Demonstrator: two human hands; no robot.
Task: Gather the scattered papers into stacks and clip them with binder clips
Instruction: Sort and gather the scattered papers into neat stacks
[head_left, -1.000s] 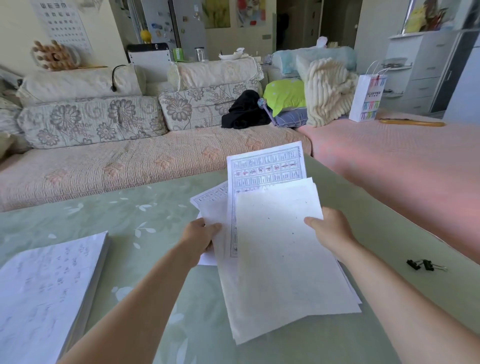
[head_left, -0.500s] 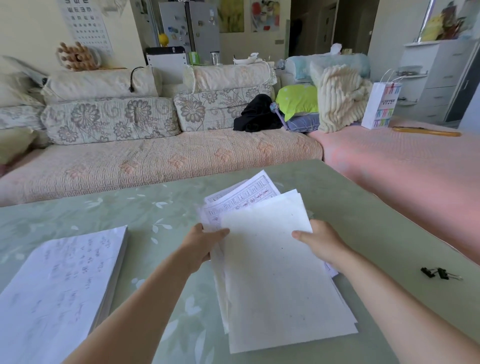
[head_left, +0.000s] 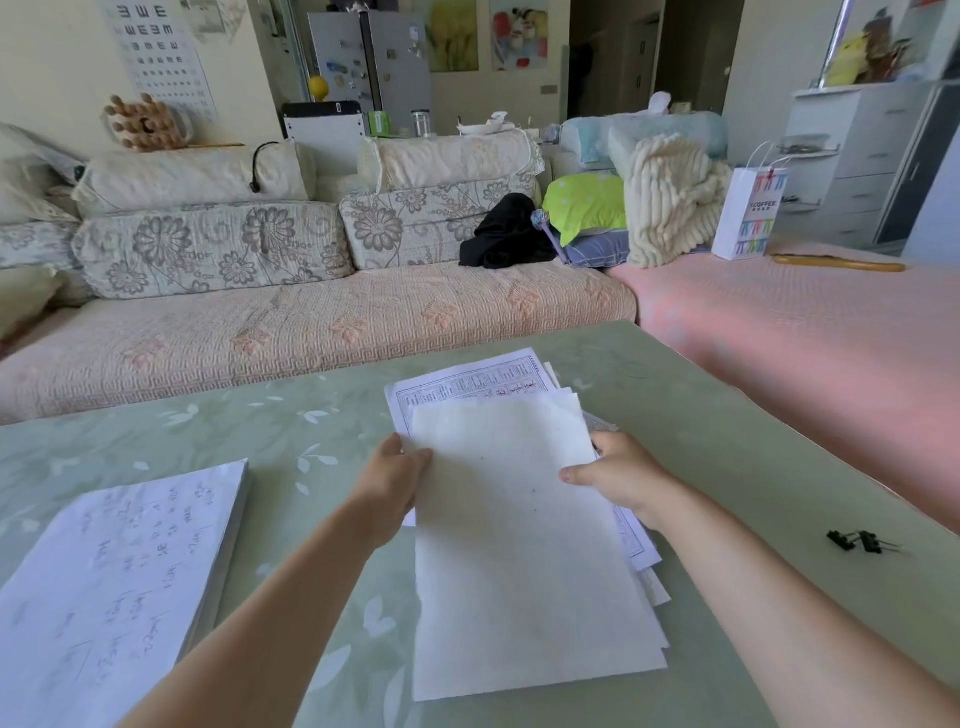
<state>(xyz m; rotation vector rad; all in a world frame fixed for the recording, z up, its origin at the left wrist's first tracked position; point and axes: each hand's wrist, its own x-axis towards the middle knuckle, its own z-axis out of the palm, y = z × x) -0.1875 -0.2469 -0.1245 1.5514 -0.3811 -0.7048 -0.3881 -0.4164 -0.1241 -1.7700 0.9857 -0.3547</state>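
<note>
Squaring the loose papers between both hands on the green table
The left hand pinches the left edge, the right hand grips the right. The printed sheet that stood well proud a second ago now shows only at the far edge, so the fan is closing — corners at the right are not yet flush, and the binder clips lie untouched, well apart

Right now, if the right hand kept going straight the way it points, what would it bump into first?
The right hand grips the loose papers, so those come first. It points left and away across them, so next it would probably reach the left hand on the other edge, though depth is hard to judge.
</note>
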